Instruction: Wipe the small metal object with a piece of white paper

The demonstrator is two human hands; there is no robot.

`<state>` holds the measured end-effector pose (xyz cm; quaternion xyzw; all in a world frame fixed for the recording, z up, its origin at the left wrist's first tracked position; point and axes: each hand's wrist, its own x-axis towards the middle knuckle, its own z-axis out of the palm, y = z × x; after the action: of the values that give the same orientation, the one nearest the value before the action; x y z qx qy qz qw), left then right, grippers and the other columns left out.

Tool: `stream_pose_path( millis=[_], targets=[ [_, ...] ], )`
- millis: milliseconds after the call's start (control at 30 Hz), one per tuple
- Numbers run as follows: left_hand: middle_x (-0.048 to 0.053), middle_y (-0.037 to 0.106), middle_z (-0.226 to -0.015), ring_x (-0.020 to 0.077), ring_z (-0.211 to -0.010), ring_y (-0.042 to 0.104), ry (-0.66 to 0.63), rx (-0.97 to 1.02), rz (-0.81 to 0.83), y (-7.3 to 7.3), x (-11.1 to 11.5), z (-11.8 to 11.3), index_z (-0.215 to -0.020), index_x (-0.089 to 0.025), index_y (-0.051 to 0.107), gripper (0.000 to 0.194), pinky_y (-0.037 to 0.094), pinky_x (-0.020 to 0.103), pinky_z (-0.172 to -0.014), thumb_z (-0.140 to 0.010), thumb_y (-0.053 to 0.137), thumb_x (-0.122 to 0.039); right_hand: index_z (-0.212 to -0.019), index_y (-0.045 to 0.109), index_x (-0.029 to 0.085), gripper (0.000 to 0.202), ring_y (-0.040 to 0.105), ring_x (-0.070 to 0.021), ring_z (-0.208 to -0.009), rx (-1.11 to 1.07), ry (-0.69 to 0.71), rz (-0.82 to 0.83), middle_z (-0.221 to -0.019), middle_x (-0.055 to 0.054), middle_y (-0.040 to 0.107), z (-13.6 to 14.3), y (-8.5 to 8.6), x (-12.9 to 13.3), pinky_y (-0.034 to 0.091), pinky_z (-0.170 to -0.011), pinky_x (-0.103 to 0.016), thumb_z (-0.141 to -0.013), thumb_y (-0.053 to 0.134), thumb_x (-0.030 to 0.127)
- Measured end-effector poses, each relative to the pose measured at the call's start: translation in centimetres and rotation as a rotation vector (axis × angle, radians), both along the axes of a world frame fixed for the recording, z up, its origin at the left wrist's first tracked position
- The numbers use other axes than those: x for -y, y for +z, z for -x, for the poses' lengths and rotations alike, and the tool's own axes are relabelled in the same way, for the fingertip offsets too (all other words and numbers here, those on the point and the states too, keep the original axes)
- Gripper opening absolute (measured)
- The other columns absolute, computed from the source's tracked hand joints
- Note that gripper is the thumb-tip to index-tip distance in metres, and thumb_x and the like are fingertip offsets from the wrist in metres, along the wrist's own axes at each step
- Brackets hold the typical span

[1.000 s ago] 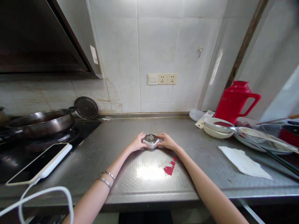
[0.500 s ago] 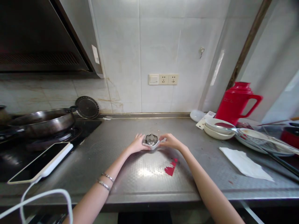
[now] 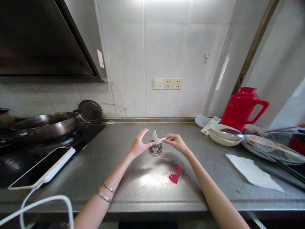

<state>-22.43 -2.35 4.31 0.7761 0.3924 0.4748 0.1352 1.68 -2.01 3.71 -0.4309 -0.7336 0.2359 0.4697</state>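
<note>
On the steel counter [image 3: 114, 178] sits a small shiny, clear-or-silver faceted dish [image 3: 156, 150], possibly glass. Just above it, my right hand [image 3: 177, 142] pinches a small folded white piece of paper or tissue [image 3: 156, 138] by its right end. My left hand [image 3: 139, 143] is at the dish's left, thumb and fingers spread apart, with the thumb tip close to the dish and the white piece. Whether that thumb touches either one I cannot tell. Nearer to me lies a torn scrap of red paper [image 3: 175, 176].
At left, a phone [image 3: 40, 168] with a white cable lies by the stove, where a steel pan [image 3: 47, 127] stands. To the right are a white napkin [image 3: 254, 173], stacked bowls [image 3: 224, 140], plates with utensils and a red thermos flask [image 3: 244, 106]. Wall sockets [image 3: 168, 84] face me.
The white piece was wrapped round the dish's lower side with both hands at it. Now it is lifted off in my right hand, and my left hand has opened and moved slightly left.
</note>
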Motion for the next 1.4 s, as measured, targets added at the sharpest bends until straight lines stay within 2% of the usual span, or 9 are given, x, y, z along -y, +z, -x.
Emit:
stream_pose_path(
  millis=[100, 267, 433, 767, 900, 1000, 1167, 1300, 1400],
  targets=[
    [0.012, 0.061, -0.127, 0.0250, -0.120, 0.055, 0.006, 0.090, -0.092, 0.3, 0.8, -0.8, -0.118, -0.018, 0.061, 0.045, 0.041, 0.043, -0.106, -0.077, 0.068, -0.035, -0.074, 0.069, 0.017, 0.030, 0.062, -0.0185, -0.075, -0.015, -0.004, -0.018, -0.076, -0.004, 0.070, 0.3, -0.2, 0.0, 0.044, -0.065, -0.027, -0.073, 0.069, 0.047],
    [0.013, 0.061, -0.127, 0.0254, -0.120, 0.056, -0.054, 0.054, 0.073, -0.4, 1.9, -2.3, -0.119, -0.014, 0.063, 0.051, 0.042, 0.039, -0.105, -0.073, 0.072, -0.033, -0.073, 0.069, 0.017, 0.026, 0.061, -0.0173, -0.074, 0.033, 0.026, -0.054, -0.076, -0.004, 0.070, 0.8, -0.2, 0.1, 0.042, -0.064, -0.026, -0.075, 0.068, 0.043],
    [0.008, 0.072, -0.107, 0.0238, -0.101, 0.067, -0.053, 0.112, 0.199, -0.7, 2.3, -3.1, -0.106, -0.016, 0.070, 0.031, 0.051, 0.034, -0.091, -0.079, 0.065, -0.030, -0.073, 0.069, 0.017, 0.023, 0.062, -0.0176, -0.076, 0.055, 0.042, -0.055, -0.078, -0.004, 0.071, 1.1, 0.0, 0.4, 0.042, -0.064, -0.025, -0.076, 0.068, 0.040],
    [0.005, 0.075, -0.082, 0.0196, -0.078, 0.069, -0.005, 0.189, 0.193, -1.0, 1.8, -3.0, -0.081, -0.015, 0.073, 0.015, 0.051, 0.027, -0.075, -0.079, 0.063, -0.026, -0.072, 0.068, 0.017, 0.025, 0.063, -0.0189, -0.076, 0.065, 0.008, -0.016, -0.078, -0.005, 0.071, 1.1, -0.4, 0.0, 0.045, -0.065, -0.027, -0.076, 0.066, 0.042],
    [0.004, 0.074, -0.078, 0.0178, -0.074, 0.068, -0.003, 0.205, 0.205, -1.0, 1.7, -2.9, -0.076, -0.016, 0.071, 0.012, 0.050, 0.025, -0.071, -0.077, 0.065, -0.026, -0.087, 0.068, 0.017, 0.032, 0.064, -0.0204, -0.083, 0.024, 0.041, 0.057, -0.090, -0.007, 0.071, 1.0, -0.7, -0.2, 0.049, -0.072, -0.030, -0.070, 0.071, 0.043],
    [0.003, 0.073, -0.075, 0.0169, -0.073, 0.068, -0.010, 0.208, 0.204, -1.2, 1.6, -2.8, -0.074, -0.016, 0.069, 0.011, 0.049, 0.024, -0.070, -0.077, 0.065, -0.026, -0.101, 0.067, 0.017, 0.045, 0.064, -0.0216, -0.090, -0.006, 0.113, 0.108, -0.102, -0.009, 0.070, 1.1, -0.5, -0.1, 0.049, -0.080, -0.033, -0.065, 0.075, 0.043],
    [0.003, 0.072, -0.074, 0.0171, -0.073, 0.067, -0.029, 0.222, 0.202, -1.1, 1.6, -2.9, -0.072, -0.016, 0.068, 0.012, 0.050, 0.026, -0.072, -0.076, 0.065, -0.027, -0.077, 0.070, 0.014, 0.038, 0.060, -0.0179, -0.074, -0.019, 0.209, 0.168, -0.077, -0.004, 0.068, 1.6, 0.1, 0.4, 0.046, -0.070, -0.029, -0.071, 0.068, 0.051],
    [0.007, 0.074, -0.084, 0.0197, -0.081, 0.069, -0.075, 0.277, 0.257, -1.0, 1.0, -2.5, -0.080, -0.015, 0.070, 0.015, 0.052, 0.030, -0.079, -0.077, 0.064, -0.028, -0.076, 0.067, 0.014, 0.040, 0.054, -0.0135, -0.061, -0.135, 0.149, 0.175, -0.066, -0.001, 0.062, 1.8, 0.2, 0.4, 0.042, -0.057, -0.025, -0.070, 0.068, 0.054],
    [0.010, 0.073, -0.099, 0.0225, -0.096, 0.067, -0.045, 0.260, 0.281, -1.6, 0.1, -1.8, -0.092, -0.014, 0.070, 0.021, 0.050, 0.036, -0.091, -0.075, 0.065, -0.026, -0.077, 0.063, 0.016, 0.035, 0.055, -0.0146, -0.065, -0.144, 0.023, 0.053, -0.070, -0.002, 0.062, 1.6, 0.2, 0.0, 0.042, -0.057, -0.024, -0.074, 0.065, 0.051]
  ],
)
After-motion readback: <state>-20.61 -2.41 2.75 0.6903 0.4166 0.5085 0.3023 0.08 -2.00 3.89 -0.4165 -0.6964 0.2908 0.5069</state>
